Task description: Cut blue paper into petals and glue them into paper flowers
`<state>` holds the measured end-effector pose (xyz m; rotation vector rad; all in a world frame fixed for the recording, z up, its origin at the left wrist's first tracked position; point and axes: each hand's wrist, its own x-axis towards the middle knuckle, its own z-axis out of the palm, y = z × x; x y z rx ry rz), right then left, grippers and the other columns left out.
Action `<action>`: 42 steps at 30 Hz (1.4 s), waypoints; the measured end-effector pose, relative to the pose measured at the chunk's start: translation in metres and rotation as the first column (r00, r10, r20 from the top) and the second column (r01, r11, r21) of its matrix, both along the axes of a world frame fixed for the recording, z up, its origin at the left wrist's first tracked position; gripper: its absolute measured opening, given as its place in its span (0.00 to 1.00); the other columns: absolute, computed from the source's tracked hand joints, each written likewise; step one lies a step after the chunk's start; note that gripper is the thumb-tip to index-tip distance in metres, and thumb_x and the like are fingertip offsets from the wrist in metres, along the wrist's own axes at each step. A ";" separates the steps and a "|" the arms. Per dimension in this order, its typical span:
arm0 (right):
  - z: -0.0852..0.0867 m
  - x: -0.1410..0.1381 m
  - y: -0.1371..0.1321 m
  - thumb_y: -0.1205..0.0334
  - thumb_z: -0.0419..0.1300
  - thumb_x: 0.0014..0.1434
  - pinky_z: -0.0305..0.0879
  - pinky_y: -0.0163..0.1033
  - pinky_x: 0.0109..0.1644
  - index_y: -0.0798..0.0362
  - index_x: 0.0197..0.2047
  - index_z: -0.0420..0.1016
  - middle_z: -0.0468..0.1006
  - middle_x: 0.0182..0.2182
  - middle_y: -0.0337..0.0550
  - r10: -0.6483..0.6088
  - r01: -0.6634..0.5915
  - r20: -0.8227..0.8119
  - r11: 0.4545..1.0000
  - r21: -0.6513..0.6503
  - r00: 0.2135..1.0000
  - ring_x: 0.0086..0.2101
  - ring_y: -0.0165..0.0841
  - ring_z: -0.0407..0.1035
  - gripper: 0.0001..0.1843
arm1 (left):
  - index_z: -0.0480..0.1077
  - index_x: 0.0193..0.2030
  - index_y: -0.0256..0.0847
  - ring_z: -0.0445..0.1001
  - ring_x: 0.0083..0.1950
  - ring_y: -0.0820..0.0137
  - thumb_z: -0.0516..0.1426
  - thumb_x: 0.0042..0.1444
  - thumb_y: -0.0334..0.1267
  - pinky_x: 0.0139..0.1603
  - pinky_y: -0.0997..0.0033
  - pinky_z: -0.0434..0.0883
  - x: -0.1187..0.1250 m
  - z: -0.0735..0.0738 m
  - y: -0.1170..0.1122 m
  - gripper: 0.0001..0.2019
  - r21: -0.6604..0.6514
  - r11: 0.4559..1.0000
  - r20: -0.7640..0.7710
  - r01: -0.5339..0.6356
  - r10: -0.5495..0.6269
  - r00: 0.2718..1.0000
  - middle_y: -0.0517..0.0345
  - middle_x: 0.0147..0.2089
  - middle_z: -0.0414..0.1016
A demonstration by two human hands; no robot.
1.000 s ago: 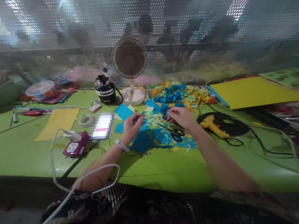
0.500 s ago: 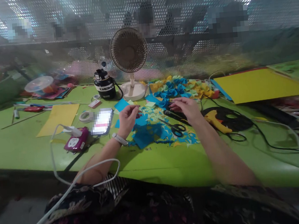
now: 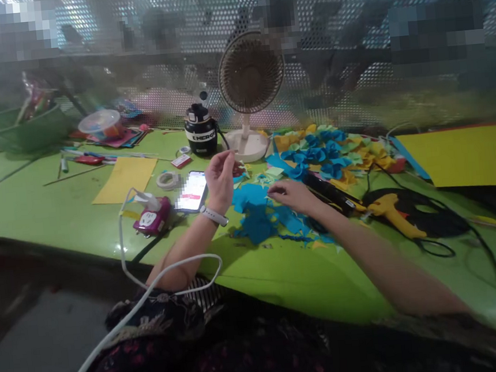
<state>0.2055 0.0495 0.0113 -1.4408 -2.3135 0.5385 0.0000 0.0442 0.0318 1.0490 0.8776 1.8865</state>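
Note:
My left hand (image 3: pixel 222 182) is raised above the green table (image 3: pixel 49 192), its fingertips pinched together next to a small dark red scrap (image 3: pixel 238 169). I cannot tell whether it holds anything. My right hand (image 3: pixel 290 197) lies low over torn blue paper scraps (image 3: pixel 254 214), with nothing visible in it. Just past it lies a black cylindrical tool (image 3: pixel 329 193). Behind both hands is a heap of blue, teal and yellow paper flowers (image 3: pixel 319 154). The scissors are not visible.
A yellow hot glue gun (image 3: pixel 392 214) with black cord lies to the right, beside a yellow sheet (image 3: pixel 467 158). On the left are a phone (image 3: pixel 191 191), tape roll (image 3: pixel 168 180), pink power socket (image 3: pixel 150 216) with white cable, and yellow card (image 3: pixel 124 178). A fan (image 3: pixel 249 73) stands behind.
The whole view has shifted right and tilted. My right hand has moved left and lower over the blue scraps, and my left hand has risen a little. The scissors have dropped from view.

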 end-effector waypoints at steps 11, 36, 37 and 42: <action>-0.011 -0.044 0.060 0.48 0.75 0.45 0.67 0.41 0.44 0.54 0.45 0.76 0.81 0.45 0.52 -0.005 0.012 0.276 1.000 -0.025 0.961 0.46 0.45 0.74 0.28 | 0.74 0.38 0.41 0.74 0.25 0.75 0.62 0.60 0.42 0.29 0.75 0.71 -0.010 0.008 0.007 0.07 -0.005 0.997 0.098 -0.071 0.071 0.993 0.62 0.26 0.75; -0.017 -0.032 0.057 0.61 0.68 0.52 0.66 0.39 0.43 0.53 0.45 0.80 0.83 0.39 0.45 -0.048 0.044 0.080 0.998 0.049 0.996 0.38 0.38 0.74 0.16 | 0.73 0.35 0.40 0.74 0.25 0.77 0.65 0.54 0.48 0.28 0.78 0.72 0.002 -0.010 0.007 0.14 -0.068 0.995 -0.001 0.067 -0.067 0.998 0.63 0.25 0.73; -0.016 -0.032 0.056 0.59 0.67 0.53 0.67 0.39 0.43 0.53 0.43 0.81 0.83 0.38 0.45 -0.055 0.051 0.072 0.997 0.058 0.996 0.39 0.38 0.74 0.14 | 0.73 0.35 0.39 0.74 0.25 0.77 0.65 0.54 0.48 0.29 0.78 0.72 0.002 -0.011 0.006 0.13 -0.073 0.995 -0.002 0.074 -0.074 0.997 0.63 0.25 0.74; -0.009 -0.030 0.055 0.55 0.63 0.56 0.68 0.42 0.48 0.54 0.36 0.82 0.83 0.35 0.44 -0.069 0.071 -0.041 0.996 0.057 0.997 0.40 0.40 0.75 0.12 | 0.73 0.35 0.39 0.74 0.26 0.78 0.65 0.55 0.44 0.30 0.78 0.72 0.002 -0.013 0.007 0.11 -0.100 0.990 0.007 0.102 -0.102 0.995 0.63 0.26 0.74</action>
